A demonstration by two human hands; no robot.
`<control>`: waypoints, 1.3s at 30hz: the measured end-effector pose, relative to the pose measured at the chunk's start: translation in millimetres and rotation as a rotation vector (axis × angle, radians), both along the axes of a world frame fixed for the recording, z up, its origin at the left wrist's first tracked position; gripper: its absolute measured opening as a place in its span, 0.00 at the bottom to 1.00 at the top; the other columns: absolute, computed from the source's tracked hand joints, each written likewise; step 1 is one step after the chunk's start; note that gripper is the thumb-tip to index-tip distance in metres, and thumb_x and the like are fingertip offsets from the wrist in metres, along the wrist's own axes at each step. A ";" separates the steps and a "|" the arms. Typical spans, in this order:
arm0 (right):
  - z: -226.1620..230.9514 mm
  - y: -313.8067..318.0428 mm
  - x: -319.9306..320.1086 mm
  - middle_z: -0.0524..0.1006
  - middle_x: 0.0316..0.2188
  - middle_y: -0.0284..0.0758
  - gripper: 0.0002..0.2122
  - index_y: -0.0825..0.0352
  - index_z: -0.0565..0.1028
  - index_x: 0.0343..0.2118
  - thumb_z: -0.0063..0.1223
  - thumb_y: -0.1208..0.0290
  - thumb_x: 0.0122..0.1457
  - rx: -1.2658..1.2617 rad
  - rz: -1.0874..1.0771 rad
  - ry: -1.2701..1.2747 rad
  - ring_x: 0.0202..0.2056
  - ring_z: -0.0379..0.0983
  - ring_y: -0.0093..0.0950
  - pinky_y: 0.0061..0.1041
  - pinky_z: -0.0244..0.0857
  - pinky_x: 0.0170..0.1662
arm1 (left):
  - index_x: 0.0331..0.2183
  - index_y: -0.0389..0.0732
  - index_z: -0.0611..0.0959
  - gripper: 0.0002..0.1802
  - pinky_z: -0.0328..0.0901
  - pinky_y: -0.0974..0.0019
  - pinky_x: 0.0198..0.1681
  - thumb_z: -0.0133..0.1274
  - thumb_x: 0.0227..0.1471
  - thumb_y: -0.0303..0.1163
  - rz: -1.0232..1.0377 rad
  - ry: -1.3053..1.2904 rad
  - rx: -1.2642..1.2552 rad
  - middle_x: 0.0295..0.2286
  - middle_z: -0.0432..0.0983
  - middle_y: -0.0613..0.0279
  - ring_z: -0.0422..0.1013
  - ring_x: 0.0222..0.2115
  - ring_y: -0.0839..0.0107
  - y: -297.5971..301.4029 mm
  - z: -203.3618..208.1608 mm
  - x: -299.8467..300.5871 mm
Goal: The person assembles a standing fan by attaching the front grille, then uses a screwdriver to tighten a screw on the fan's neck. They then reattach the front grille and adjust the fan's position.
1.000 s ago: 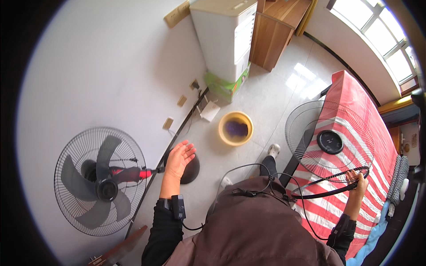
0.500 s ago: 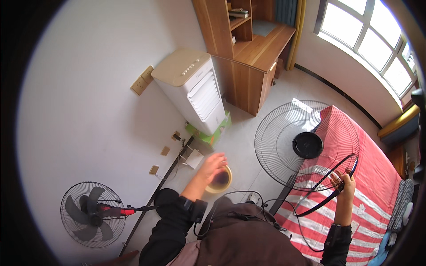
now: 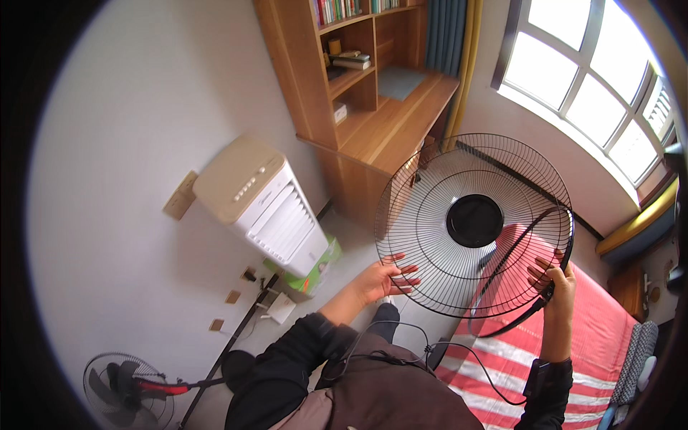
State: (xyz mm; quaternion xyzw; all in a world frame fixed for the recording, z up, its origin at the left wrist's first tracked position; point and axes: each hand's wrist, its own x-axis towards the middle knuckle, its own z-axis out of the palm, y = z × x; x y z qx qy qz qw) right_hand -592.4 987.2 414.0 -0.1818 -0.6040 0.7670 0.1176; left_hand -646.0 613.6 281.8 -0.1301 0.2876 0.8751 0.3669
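A round black wire fan grille (image 3: 476, 221) with a solid black disc at its centre is held up in front of me. At its right rim, my right hand (image 3: 560, 284) is closed on the grille together with a thin black hoop-like band (image 3: 512, 324), which hangs in a curve under the wires. My left hand (image 3: 383, 281) is at the near left rim, its fingers spread against the wires and seen partly through them. On the floor at the lower left stands a black fan with a red neck (image 3: 129, 390), its blades inside a round cage.
Against the left wall, a white air cooler (image 3: 269, 208) with a beige top stands on a green box (image 3: 315, 269). Behind it is a wooden desk with shelves (image 3: 390, 132). A bed with a red-and-white striped cover (image 3: 530, 358) is at right, and a white router (image 3: 281, 308) sits by the wall.
My left hand has come across from above the tape-like ring to the grille's left rim. The grille has shifted slightly left and up in view, still in my right hand. The view has tilted up.
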 end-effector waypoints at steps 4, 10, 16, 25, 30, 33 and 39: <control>13.8 2.1 -99.7 0.77 0.41 0.44 0.18 0.68 0.67 0.51 0.49 0.65 0.62 -0.017 0.058 0.049 0.36 0.79 0.38 0.30 0.75 0.33 | 0.54 0.42 0.62 0.30 0.71 0.46 0.45 0.38 0.47 0.16 0.043 0.086 0.015 0.51 0.67 0.38 0.68 0.49 0.38 0.8 6.6 -93.7; 26.5 61.6 -207.7 0.73 0.24 0.32 0.09 0.66 0.70 0.45 0.47 0.69 0.64 0.263 0.177 -0.075 0.20 0.72 0.19 0.14 0.61 0.17 | 0.51 0.41 0.66 0.28 0.72 0.48 0.44 0.39 0.46 0.17 0.080 0.063 0.111 0.52 0.67 0.40 0.67 0.51 0.40 9.9 19.7 -221.1; 25.5 118.9 -314.4 0.55 0.13 0.19 0.08 0.64 0.70 0.45 0.46 0.69 0.65 0.473 -0.194 0.211 0.10 0.47 0.11 0.15 0.40 0.12 | 0.55 0.43 0.62 0.33 0.73 0.48 0.43 0.39 0.45 0.18 0.165 0.196 -0.094 0.50 0.69 0.43 0.71 0.47 0.41 13.6 27.5 -313.8; 74.0 186.1 -545.3 0.53 0.13 0.21 0.14 0.67 0.68 0.53 0.43 0.67 0.67 0.567 -0.113 0.506 0.11 0.49 0.10 0.13 0.39 0.13 | 0.54 0.47 0.59 0.34 0.72 0.45 0.40 0.40 0.44 0.16 0.332 0.140 -0.243 0.47 0.70 0.42 0.73 0.43 0.41 66.1 3.7 -475.3; 99.3 205.1 -668.2 0.53 0.14 0.23 0.18 0.75 0.62 0.57 0.38 0.68 0.69 0.431 -0.018 0.719 0.11 0.47 0.11 0.13 0.41 0.15 | 0.53 0.47 0.59 0.33 0.72 0.43 0.41 0.40 0.43 0.16 0.444 0.046 -0.189 0.48 0.67 0.38 0.72 0.43 0.39 106.5 -26.4 -578.9; 112.6 209.1 -735.4 0.53 0.17 0.23 0.20 0.75 0.58 0.59 0.34 0.69 0.69 0.114 0.084 0.794 0.11 0.45 0.11 0.14 0.43 0.15 | 0.53 0.47 0.59 0.32 0.72 0.42 0.42 0.41 0.45 0.15 0.517 0.018 -0.164 0.48 0.67 0.38 0.72 0.42 0.40 116.0 -48.5 -623.2; 27.2 152.1 -857.6 0.55 0.15 0.22 0.16 0.70 0.66 0.52 0.38 0.65 0.68 -0.372 0.414 0.599 0.12 0.45 0.13 0.16 0.42 0.15 | 0.55 0.47 0.57 0.35 0.72 0.42 0.42 0.43 0.46 0.16 0.609 0.000 -0.197 0.47 0.69 0.40 0.73 0.42 0.43 119.7 -79.9 -690.5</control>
